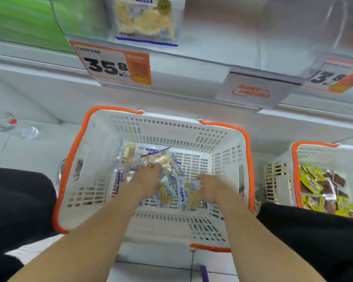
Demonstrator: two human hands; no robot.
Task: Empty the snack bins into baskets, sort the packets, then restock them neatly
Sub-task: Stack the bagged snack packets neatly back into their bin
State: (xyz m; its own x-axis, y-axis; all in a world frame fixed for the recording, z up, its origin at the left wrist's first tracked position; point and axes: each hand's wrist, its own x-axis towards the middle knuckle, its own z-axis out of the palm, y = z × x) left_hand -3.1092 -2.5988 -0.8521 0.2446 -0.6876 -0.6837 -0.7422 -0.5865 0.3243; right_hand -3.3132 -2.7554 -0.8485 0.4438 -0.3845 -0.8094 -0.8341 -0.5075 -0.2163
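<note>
Okay, head view: both your hands are down inside the white basket [70, 180]. The packets [149, 154] lie heaped on its bottom, left of middle. Your left hand [146, 180] curls its fingers into the heap and grips some. Your right hand [211, 189] grips the packets at the heap's right edge. A second basket [294, 171] at your right holds yellow packs [314, 184]. A price tag [110, 65] hangs above.

White basket [66, 169] open on top, bare floor far-right & near side, packets [130, 153] heaped centre-left, shelf edge [192, 58] w/ price tags [112, 66] overhanging far side, 2nd basket [283, 163] just right.
</note>
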